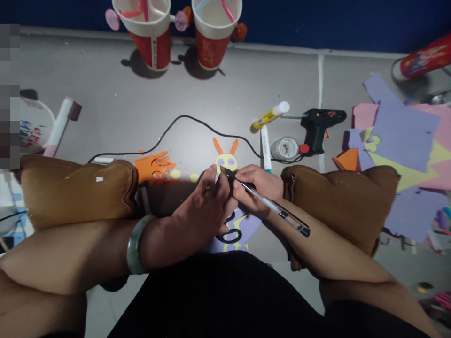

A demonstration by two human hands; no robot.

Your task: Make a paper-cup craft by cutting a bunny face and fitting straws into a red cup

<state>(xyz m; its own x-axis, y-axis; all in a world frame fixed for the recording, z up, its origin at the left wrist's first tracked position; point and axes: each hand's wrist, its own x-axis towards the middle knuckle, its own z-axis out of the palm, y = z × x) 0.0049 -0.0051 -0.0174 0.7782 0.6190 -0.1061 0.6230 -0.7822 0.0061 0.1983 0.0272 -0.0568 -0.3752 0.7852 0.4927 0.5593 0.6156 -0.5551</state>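
Note:
A paper rabbit cutout (230,161) has a pale yellow face, purple eye patches and two orange ears. My left hand (206,202) is at its lower left edge, fingers bent together and holding it. A ring and a green bangle show on that hand and wrist. My right hand (259,190) grips a clear-barrelled pen (269,204), its tip end slanting up left to the rabbit's face. Black scissor handles (229,235) lie below my left hand on purple and yellow paper (252,223). The blades are hidden.
Orange paper scraps (146,168) lie left, crossed by a black cord (183,116). To the right are a glue stick (269,116), a white marker (265,148), a tape roll (284,148), a black glue gun (315,129) and coloured paper (405,126). Two red cups (151,47) stand behind.

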